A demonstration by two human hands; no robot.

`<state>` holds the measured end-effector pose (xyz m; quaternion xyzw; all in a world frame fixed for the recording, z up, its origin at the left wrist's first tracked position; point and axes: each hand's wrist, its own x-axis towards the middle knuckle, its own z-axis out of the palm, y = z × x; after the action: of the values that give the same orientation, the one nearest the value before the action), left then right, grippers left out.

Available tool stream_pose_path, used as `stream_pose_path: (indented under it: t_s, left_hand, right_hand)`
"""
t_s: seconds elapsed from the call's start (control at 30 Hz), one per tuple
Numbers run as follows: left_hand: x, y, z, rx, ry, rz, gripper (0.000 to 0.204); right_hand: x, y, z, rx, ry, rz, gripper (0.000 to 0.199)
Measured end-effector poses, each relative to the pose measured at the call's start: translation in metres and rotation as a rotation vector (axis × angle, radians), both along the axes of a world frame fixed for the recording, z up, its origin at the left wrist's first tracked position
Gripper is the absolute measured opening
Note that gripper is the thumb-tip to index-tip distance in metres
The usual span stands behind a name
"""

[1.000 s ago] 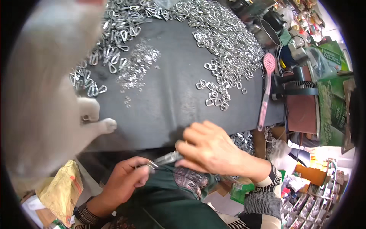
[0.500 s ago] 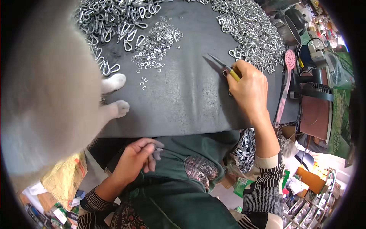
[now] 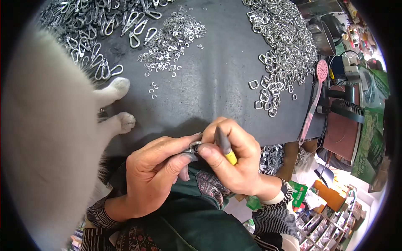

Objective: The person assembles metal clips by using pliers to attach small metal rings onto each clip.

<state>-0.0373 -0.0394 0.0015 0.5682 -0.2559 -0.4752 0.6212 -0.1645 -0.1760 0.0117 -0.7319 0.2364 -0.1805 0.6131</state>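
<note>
A: What are the two hands doing?

B: The left hand (image 3: 157,171) and the right hand (image 3: 234,161) meet at the near edge of the dark counter (image 3: 209,92). Between their fingertips there is a small metal ring (image 3: 195,146); the left thumb and first finger close narrow on it from one side, and the right thumb touches it from the other side.

A: Does the right hand hold anything more?

B: Yes, pliers with yellow and grey handles (image 3: 224,146) lie inside its curled fingers, just beside the ring.

A: And beyond the fingers?

B: Far ahead of them lies a heap of small open rings (image 3: 173,37). To the right of it is a big pile of square buckles (image 3: 280,50), and at the far left many oval links (image 3: 90,37). A white cat (image 3: 50,138) is at the left, with its paw (image 3: 123,122) on the counter near the left hand.
</note>
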Motion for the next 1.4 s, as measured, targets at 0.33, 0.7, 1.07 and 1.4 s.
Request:
stream_pose_path:
  t_s: [0.33,0.7,1.07,1.4]
  left_hand:
    - [0.008,0.021,-0.002,0.15,0.244,-0.125,0.018]
    - [-0.003,0.037,0.001,0.225,0.26,-0.252,0.019]
    - [0.003,0.037,-0.002,0.15,-0.006,-0.141,0.017]
    - [0.001,0.018,-0.011,0.17,0.381,-0.006,0.017]
  right_hand:
    - [0.074,-0.113,0.005,-1.261,0.096,0.475,0.036]
    - [0.108,-0.13,0.008,-1.396,0.019,0.817,0.031]
    - [0.104,-0.11,0.032,-1.36,0.225,0.734,0.029]
    - [-0.016,-0.077,0.008,-1.186,0.032,0.475,0.036]
